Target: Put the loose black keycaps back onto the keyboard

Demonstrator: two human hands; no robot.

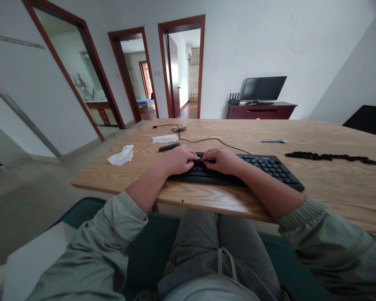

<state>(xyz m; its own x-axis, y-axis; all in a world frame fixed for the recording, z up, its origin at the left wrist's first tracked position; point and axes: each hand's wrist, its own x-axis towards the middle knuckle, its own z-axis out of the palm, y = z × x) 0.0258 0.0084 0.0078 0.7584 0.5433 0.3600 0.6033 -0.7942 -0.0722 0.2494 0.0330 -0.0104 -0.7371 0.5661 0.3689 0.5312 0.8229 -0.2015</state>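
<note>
A black keyboard (pixel 213 179) lies near the front edge of the wooden table, its number pad on the right. Over its left half, my left hand (pixel 183 159) rests with curled fingers, their tips down among the keys. Close beside it, my right hand (pixel 221 160) bends its thumb and forefinger together at the same spot. Whatever sits between the fingertips is too small and dark to name. Part of the key area is hidden beneath both hands. Just behind my left hand is a slim black bar (pixel 169 147).
A crumpled white tissue (pixel 121 156) and a folded one (pixel 164 139) lie left. The keyboard's cable (pixel 207 139) runs behind it to a coiled bundle. On the right are a blue toothbrush-like stick (pixel 273 141) and a row of small black pieces (pixel 329 156), resembling keycaps.
</note>
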